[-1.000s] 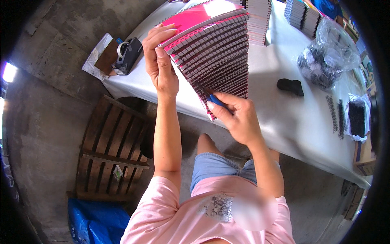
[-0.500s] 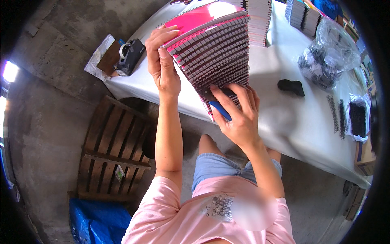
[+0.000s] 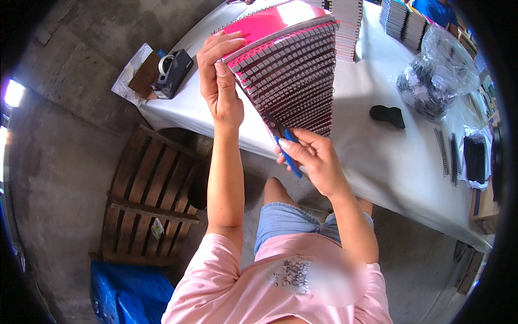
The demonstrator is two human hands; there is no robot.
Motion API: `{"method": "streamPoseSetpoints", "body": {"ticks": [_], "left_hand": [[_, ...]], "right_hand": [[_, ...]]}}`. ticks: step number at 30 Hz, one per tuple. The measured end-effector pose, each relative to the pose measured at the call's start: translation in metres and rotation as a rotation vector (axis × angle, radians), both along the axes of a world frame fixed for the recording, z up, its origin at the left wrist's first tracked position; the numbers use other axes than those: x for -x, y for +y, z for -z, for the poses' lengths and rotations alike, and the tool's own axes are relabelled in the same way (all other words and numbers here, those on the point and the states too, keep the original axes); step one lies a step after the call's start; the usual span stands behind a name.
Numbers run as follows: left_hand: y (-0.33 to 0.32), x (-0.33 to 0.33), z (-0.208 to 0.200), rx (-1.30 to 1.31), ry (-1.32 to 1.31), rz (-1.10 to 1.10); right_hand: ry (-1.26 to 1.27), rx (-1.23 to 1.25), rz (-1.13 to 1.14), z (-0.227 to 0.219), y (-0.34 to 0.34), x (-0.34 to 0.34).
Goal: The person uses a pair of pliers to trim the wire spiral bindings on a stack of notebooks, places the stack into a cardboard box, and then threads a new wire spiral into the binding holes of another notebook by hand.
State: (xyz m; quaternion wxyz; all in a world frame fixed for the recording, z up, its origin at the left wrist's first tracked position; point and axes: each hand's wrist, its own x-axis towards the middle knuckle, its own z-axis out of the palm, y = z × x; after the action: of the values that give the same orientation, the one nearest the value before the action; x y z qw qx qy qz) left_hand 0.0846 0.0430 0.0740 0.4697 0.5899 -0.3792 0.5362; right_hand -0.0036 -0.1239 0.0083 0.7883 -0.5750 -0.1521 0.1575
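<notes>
Fabric of my pink shirt [image 3: 210,281] fills the bottom of the frame, with my denim shorts [image 3: 286,224] just above it; near the middle of the frame my right hand [image 3: 315,156] is wrapped around blue-handled pliers [image 3: 293,165], their dark tips pointing up and left at the lower end of a pile of spiral notebooks [image 3: 297,70], though I cannot tell whether they touch a coil; my left hand [image 3: 222,89], up and to the left, clasps the pile's upper left corner, fingers bent over the glossy pink cover [image 3: 270,24] on top and thumb against the side; the pile sits at the upper middle of the frame, its rows of dark coils turned toward me; behind it spreads a white-covered table [image 3: 367,178], with a small black object [image 3: 387,115] right of centre; loose black coils [image 3: 442,151] lie at the right of the frame, and above them a clear plastic bag [image 3: 448,54] bulges with dark contents; a tape dispenser [image 3: 175,73] stands at the upper left; farthest off, bound books [image 3: 396,19] are stacked at the upper right, near a person in blue [image 3: 431,9].
</notes>
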Motion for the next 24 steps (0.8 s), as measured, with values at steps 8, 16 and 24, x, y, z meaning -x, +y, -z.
{"method": "streamPoseSetpoints", "body": {"ticks": [8, 16, 24], "left_hand": [[-0.001, -0.001, -0.001, 0.027, 0.036, 0.0], [-0.001, 0.0, -0.001, 0.016, 0.038, 0.05], [0.002, 0.0, -0.001, -0.044, -0.01, 0.038]], "right_hand": [[-1.067, 0.702, 0.744, 0.013, 0.001, 0.002], [-1.046, 0.836, 0.678, 0.009, 0.005, 0.002], [0.013, 0.038, 0.013, 0.008, -0.001, 0.004]]}}
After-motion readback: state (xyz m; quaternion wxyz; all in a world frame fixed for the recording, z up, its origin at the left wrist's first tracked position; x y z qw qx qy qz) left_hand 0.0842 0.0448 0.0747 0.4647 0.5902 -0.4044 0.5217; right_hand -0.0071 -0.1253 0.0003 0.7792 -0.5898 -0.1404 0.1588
